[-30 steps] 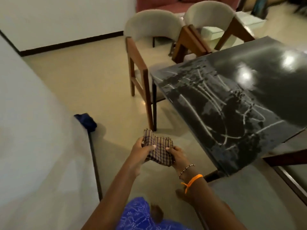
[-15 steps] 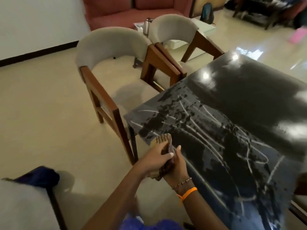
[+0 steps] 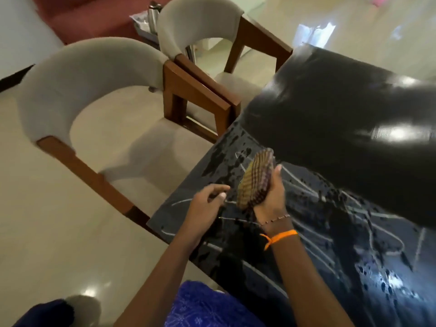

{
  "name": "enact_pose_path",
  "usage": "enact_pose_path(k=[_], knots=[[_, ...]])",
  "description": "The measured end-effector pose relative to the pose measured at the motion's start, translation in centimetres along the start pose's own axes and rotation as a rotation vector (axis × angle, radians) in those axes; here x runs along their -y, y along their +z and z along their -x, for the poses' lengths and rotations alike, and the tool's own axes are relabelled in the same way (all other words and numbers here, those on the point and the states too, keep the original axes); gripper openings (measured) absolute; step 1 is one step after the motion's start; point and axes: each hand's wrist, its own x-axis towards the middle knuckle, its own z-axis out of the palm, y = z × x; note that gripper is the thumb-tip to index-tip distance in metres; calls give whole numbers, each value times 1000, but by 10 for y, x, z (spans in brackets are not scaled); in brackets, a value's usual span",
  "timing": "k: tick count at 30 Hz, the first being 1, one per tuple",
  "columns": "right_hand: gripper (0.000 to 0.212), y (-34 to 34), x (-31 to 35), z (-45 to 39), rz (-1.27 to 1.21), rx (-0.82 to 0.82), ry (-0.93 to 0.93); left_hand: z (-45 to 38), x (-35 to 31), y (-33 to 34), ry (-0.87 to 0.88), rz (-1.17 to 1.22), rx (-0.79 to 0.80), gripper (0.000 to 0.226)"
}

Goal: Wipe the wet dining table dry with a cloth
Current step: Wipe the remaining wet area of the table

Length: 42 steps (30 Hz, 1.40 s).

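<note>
Bunching a checked cloth (image 3: 256, 179) in the right hand (image 3: 271, 192), the person holds it just above the near corner of the dark dining table (image 3: 342, 128), where water streaks and droplets cover the glossy top. The cloth looks folded into a thick pad, standing on edge rather than flat, and whether its lower edge touches the wet surface cannot be told. Wiping appears to be just starting: the next move likely calls for laying the pad flat and pressing it down, then drawing it across the streaked area. The right fingers are clamped around the cloth, thumb up along its side. The left hand (image 3: 205, 204) hovers just beside it over the table's edge, fingers loosely curled and slightly apart, holding nothing. Two cushioned wooden chairs (image 3: 77, 74) stand beside the table.
</note>
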Motion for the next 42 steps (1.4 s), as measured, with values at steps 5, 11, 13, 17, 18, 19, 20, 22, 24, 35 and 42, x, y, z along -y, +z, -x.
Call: enact_pose_path(k=[5, 11, 13, 17, 18, 19, 20, 22, 24, 35, 42], knots=[[52, 34, -40, -49, 1400, -11, -98, -43, 8, -14, -84, -34, -138, 20], [66, 22, -103, -70, 1983, -2, -138, -81, 37, -46, -148, -208, -156, 32], [67, 22, -111, -79, 2043, -66, -183, -96, 35, -53, -140, -255, -136, 36], [67, 28, -104, -120, 2073, -177, -259, -134, 32, -65, -38, -405, -117, 39], [66, 28, -98, -133, 2083, -193, -257, -142, 31, -66, -5, -443, -102, 39], [66, 29, -92, -148, 2087, -203, -255, -152, 31, -66, 22, -484, -81, 38], [66, 30, -85, -163, 2094, -211, -257, -161, 31, -66, 44, -519, -55, 38], [66, 30, -69, -193, 2110, -234, -259, -179, 30, -65, 88, -561, 4, 39], [65, 29, -52, -223, 2115, -261, -255, -195, 30, -63, 132, -586, 71, 41], [67, 27, 14, -332, 2053, -339, -79, -238, 26, -51, 202, -565, 154, 45], [65, 37, -62, -212, 2034, -194, -163, -239, 13, -54, 117, -387, 6, 50]])
